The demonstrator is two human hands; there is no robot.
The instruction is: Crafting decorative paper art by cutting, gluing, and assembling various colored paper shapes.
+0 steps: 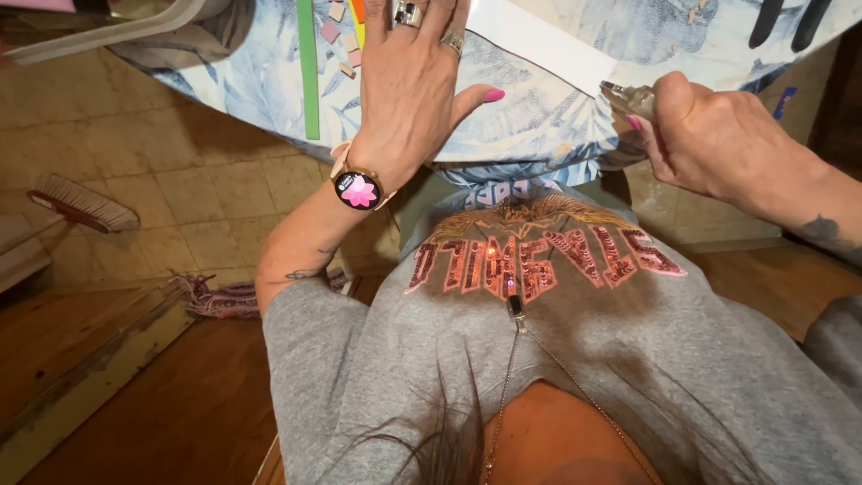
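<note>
1. The left hand (409,85) lies flat, palm down, fingers stretched forward and the thumb spread out to the side.
2. Its thumbnail is painted pink, and rings sit on two of the fingers.
3. The left wrist is straight and wears a watch (358,189) with a round dark face; the forearm runs back to a grey sleeve pushed up near the elbow.
4. The right hand (709,135) is curled into a tight fist, knuckles up, closed around a small metal tool (626,95).
5. The right forearm is bare and angles in from the side.
</note>
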